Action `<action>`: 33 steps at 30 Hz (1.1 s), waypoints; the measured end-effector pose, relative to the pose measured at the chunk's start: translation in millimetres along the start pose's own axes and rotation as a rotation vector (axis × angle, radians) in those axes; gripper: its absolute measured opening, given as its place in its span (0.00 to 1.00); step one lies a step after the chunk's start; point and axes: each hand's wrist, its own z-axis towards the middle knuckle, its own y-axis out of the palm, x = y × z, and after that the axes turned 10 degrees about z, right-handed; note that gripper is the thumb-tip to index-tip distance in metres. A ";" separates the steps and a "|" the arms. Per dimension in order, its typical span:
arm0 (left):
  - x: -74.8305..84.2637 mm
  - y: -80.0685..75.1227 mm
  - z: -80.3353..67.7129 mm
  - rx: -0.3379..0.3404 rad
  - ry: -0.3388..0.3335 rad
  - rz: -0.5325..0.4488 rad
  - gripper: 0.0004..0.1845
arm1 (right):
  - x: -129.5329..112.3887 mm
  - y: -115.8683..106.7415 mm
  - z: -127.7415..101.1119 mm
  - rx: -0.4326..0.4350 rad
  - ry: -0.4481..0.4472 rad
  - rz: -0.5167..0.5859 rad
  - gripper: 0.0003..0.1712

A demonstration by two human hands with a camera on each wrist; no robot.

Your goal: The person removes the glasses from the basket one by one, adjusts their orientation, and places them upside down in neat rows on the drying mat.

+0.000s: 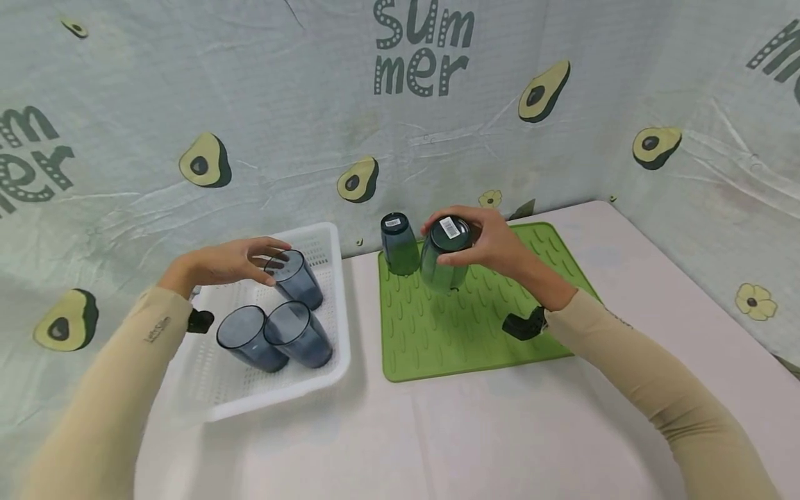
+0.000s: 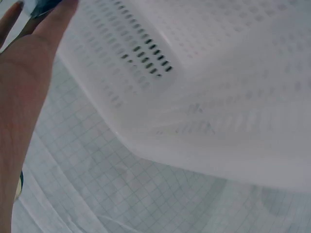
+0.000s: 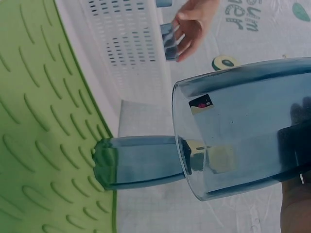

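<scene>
Right hand (image 1: pixel 494 239), centre of the head view: fingers curled round the base of an inverted blue tumbler (image 1: pixel 445 253), barcode sticker on the upturned bottom, mouth pointing down at the green mat (image 1: pixel 475 326). In the right wrist view the held tumbler fills the right half of the frame, its rim clear of the mat surface, tilted a little. Just beside it, toward the mat's far left corner, a second inverted tumbler (image 1: pixel 398 243) stands mouth down on the mat, also stickered on its base; the two are close, contact cannot be told. Left hand (image 1: pixel 240 258), left of centre in the head view: fingers extended and loosely spread over the rim of the rear upright tumbler (image 1: pixel 296 278) in the white perforated basket (image 1: pixel 331 243); fingertips at or on the rim, no closed grasp visible. The left wrist view shows only the palm edge at the frame's left and the blurred basket wall. Two more upright tumblers (image 1: pixel 250 338) (image 1: pixel 298 333) stand side by side in the basket, nearer the lower left. Basket and mat rest well apart on a pale table (image 1: pixel 500 430); an avocado-print cloth (image 1: pixel 437 104) hangs behind.
</scene>
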 end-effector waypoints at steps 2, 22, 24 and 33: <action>-1.3 -3.5 -0.2 -0.016 0.004 -0.033 0.46 | 0.9 0.3 0.4 0.001 0.002 0.000 0.29; -29.2 25.8 6.7 0.062 0.081 -0.368 0.44 | 13.6 8.6 4.2 0.058 0.020 0.049 0.27; -28.6 27.1 9.0 0.063 0.083 -0.379 0.45 | 15.3 8.3 4.4 0.057 0.019 0.042 0.27; -30.7 27.5 13.3 0.055 0.071 -0.385 0.47 | 16.7 0.0 5.0 0.115 0.024 0.015 0.26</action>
